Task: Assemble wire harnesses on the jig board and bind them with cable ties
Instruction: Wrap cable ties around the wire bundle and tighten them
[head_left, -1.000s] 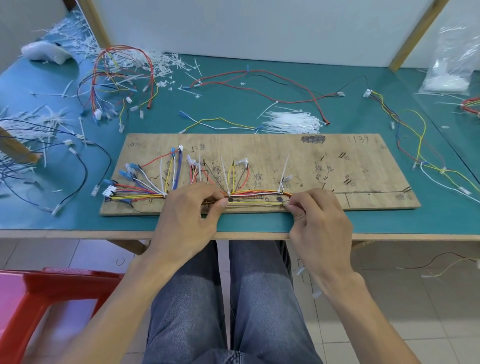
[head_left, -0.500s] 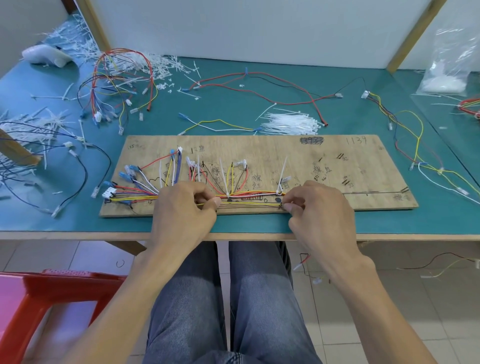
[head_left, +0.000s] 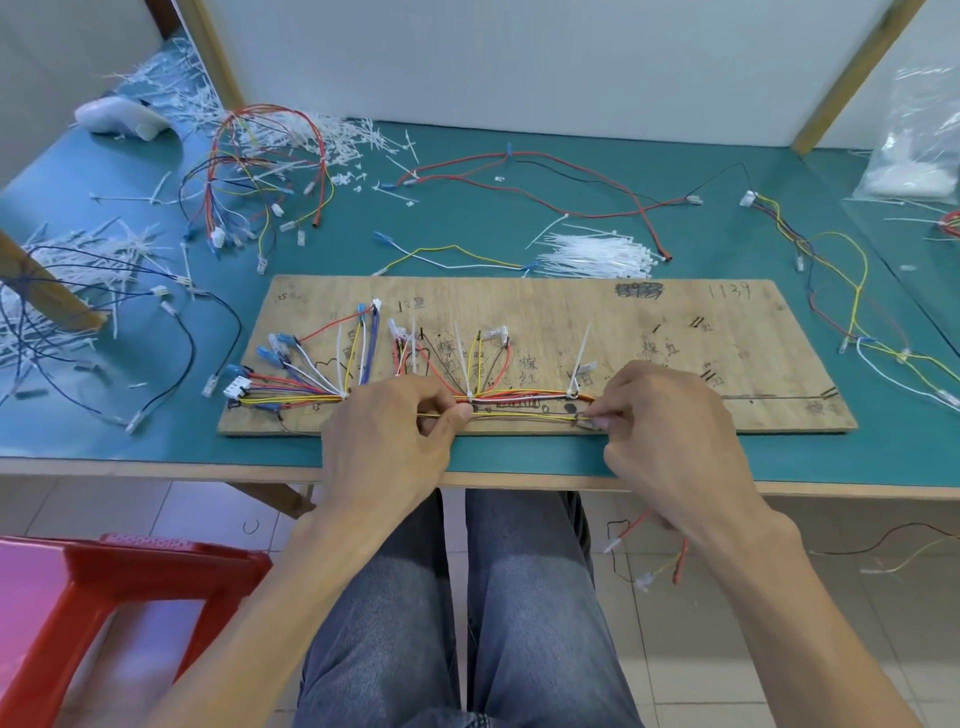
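A wooden jig board (head_left: 675, 312) lies on the teal table. A wire harness (head_left: 519, 402) of red, yellow, white and blue wires runs along its near edge, with white cable ties (head_left: 581, 358) standing up from it. My left hand (head_left: 389, 431) pinches the yellow and brown wires at the bundle's middle. My right hand (head_left: 670, 431) pinches the same wires about a hand's width to the right, stretching them straight. Branches with blue and white connectors (head_left: 270, 358) fan out at the left.
A pile of loose white cable ties (head_left: 597, 254) lies just behind the board. Finished and loose harnesses (head_left: 260, 171) lie at the back left, a red one (head_left: 545, 182) at the back middle and another (head_left: 841, 291) at the right. A red stool (head_left: 104, 587) stands at the lower left.
Both hands have shifted slightly along the bundle. The left thumb and fingers now pinch a yellow wire pulled a little toward the near edge, and the right hand has moved a little to the right.
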